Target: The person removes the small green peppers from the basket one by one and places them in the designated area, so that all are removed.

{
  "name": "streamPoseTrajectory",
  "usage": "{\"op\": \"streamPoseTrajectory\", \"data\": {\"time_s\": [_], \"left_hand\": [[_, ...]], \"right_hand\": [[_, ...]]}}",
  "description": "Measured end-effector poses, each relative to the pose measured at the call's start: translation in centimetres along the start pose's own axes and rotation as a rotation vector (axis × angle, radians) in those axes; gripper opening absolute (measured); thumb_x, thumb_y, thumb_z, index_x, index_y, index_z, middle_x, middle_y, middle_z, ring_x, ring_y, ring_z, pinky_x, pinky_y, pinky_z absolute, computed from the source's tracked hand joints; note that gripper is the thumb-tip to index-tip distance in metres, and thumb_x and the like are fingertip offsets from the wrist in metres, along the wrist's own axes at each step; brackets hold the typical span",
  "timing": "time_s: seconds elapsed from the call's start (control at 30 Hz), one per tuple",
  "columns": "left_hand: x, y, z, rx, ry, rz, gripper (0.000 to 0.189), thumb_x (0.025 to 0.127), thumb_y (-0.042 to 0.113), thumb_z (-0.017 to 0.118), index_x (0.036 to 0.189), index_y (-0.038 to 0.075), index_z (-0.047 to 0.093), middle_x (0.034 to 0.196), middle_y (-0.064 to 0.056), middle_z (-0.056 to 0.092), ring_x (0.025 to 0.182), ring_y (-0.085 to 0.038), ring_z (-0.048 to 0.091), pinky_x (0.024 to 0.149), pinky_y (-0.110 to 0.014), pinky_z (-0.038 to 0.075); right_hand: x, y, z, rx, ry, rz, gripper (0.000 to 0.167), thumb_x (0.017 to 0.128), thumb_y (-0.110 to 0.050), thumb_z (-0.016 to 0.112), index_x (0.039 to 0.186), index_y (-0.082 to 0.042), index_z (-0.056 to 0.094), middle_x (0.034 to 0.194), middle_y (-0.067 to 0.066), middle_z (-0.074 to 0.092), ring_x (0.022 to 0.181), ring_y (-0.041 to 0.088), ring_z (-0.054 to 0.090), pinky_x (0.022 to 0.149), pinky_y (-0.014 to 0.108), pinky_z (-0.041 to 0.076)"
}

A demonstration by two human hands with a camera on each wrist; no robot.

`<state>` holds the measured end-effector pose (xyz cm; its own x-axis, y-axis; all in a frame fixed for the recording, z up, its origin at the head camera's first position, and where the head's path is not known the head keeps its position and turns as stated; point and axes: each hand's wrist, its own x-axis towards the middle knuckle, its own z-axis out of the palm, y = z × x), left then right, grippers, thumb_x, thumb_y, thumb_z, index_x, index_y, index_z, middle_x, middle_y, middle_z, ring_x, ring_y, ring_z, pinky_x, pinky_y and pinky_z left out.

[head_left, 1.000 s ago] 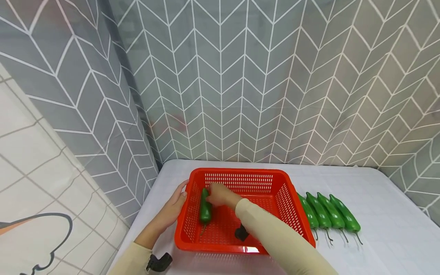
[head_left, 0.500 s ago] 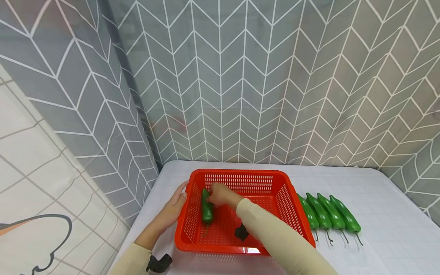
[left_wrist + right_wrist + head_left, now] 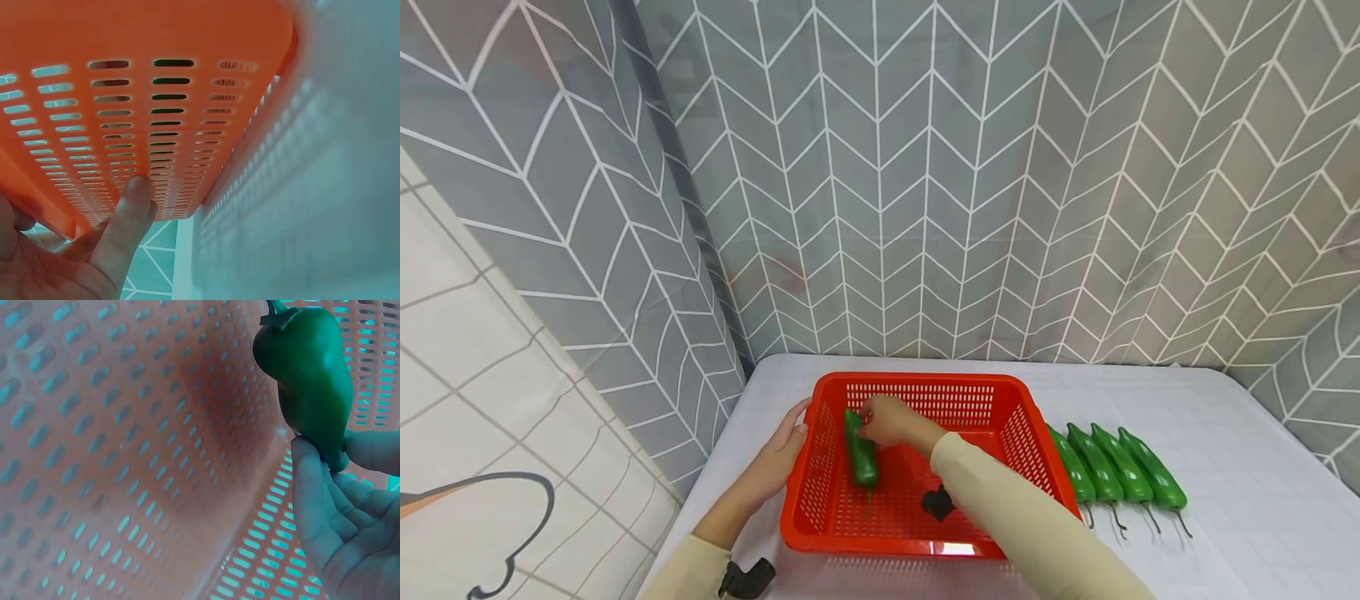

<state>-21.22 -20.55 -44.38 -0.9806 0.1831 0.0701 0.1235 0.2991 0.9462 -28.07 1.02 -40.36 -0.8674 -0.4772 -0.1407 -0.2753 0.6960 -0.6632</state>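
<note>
My right hand (image 3: 889, 421) reaches into the red plastic basket (image 3: 910, 547) and pinches a green chili pepper (image 3: 862, 461) by its narrow tip. That tip lies between thumb and fingers in the right wrist view, where the chili pepper (image 3: 319, 375) has its stem end pointing up and away from the hand (image 3: 356, 531). It is over the left part of the basket's floor. My left hand (image 3: 778, 457) lies against the outside of the basket's left wall, its thumb at the rim. In the left wrist view, a straight finger (image 3: 128, 212) of that hand touches the slotted wall (image 3: 140, 140).
Several more green chili peppers (image 3: 1131, 467) lie side by side on the white tablecloth (image 3: 1247, 475), just right of the basket, stems toward me. A grey patterned curtain (image 3: 925, 183) hangs behind the table. A black wrist camera (image 3: 748, 577) sits at the left cuff.
My right hand has drawn the chili pepper a little to the right inside the basket, and its stem end has swung right. The left hand stays at the wall.
</note>
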Motion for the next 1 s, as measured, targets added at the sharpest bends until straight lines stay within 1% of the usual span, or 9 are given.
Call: {"op": "streamPoseTrajectory", "data": {"time_s": [0.23, 0.4, 0.63, 0.7, 0.87, 1.0], "left_hand": [[-0.2, -0.1, 0.0, 0.002, 0.012, -0.001, 0.051, 0.112, 0.022, 0.037, 0.160, 0.013, 0.025, 0.142, -0.019, 0.053, 0.121, -0.032, 0.056, 0.108, -0.059, 0.041], [-0.2, -0.1, 0.0, -0.004, 0.019, -0.019, 0.051, 0.112, 0.023, 0.037, 0.160, 0.015, 0.025, 0.138, -0.017, 0.055, 0.115, -0.028, 0.059, 0.104, -0.055, 0.046], [-0.2, -0.2, 0.0, -0.002, 0.017, -0.017, 0.051, 0.112, 0.024, 0.037, 0.160, 0.015, 0.025, 0.135, -0.017, 0.057, 0.111, -0.027, 0.060, 0.102, -0.054, 0.048], [-0.2, -0.2, 0.0, -0.013, 0.012, -0.020, 0.050, 0.112, 0.024, 0.038, 0.160, 0.016, 0.026, 0.135, -0.017, 0.057, 0.110, -0.026, 0.061, 0.102, -0.053, 0.049], [-0.1, -0.1, 0.0, -0.013, 0.001, -0.006, 0.050, 0.112, 0.024, 0.038, 0.160, 0.015, 0.026, 0.134, -0.017, 0.057, 0.108, -0.026, 0.062, 0.100, -0.052, 0.051], [0.1, -0.1, -0.1, -0.008, 0.000, -0.003, 0.051, 0.111, 0.025, 0.039, 0.160, 0.015, 0.025, 0.134, -0.018, 0.057, 0.107, -0.026, 0.062, 0.098, -0.051, 0.052]], "right_hand": [[-0.6, 0.7, -0.9, 0.082, -0.003, -0.031, 0.032, 0.091, -0.001, 0.071, 0.120, 0.010, 0.066, 0.102, 0.015, 0.068, 0.078, 0.020, 0.070, 0.062, 0.032, 0.061], [-0.5, 1.3, -1.4, 0.094, 0.012, -0.040, 0.031, 0.091, -0.001, 0.071, 0.119, 0.011, 0.066, 0.100, 0.016, 0.068, 0.075, 0.021, 0.070, 0.060, 0.031, 0.061], [-1.0, 1.5, -2.4, 0.125, 0.009, -0.021, 0.032, 0.093, -0.004, 0.070, 0.122, 0.009, 0.066, 0.099, 0.014, 0.067, 0.070, 0.019, 0.068, 0.061, 0.031, 0.060], [-1.2, 1.4, -2.8, 0.138, 0.018, -0.017, 0.033, 0.093, -0.004, 0.070, 0.123, 0.009, 0.065, 0.096, 0.014, 0.067, 0.069, 0.020, 0.068, 0.062, 0.032, 0.061], [-1.6, 1.3, -3.9, 0.166, 0.048, -0.012, 0.032, 0.093, -0.003, 0.070, 0.122, 0.009, 0.066, 0.092, 0.012, 0.069, 0.068, 0.020, 0.069, 0.063, 0.034, 0.061], [-1.9, 1.4, -4.6, 0.183, 0.056, -0.011, 0.031, 0.093, -0.002, 0.068, 0.122, 0.009, 0.066, 0.092, 0.011, 0.069, 0.070, 0.019, 0.070, 0.065, 0.034, 0.061]]}}
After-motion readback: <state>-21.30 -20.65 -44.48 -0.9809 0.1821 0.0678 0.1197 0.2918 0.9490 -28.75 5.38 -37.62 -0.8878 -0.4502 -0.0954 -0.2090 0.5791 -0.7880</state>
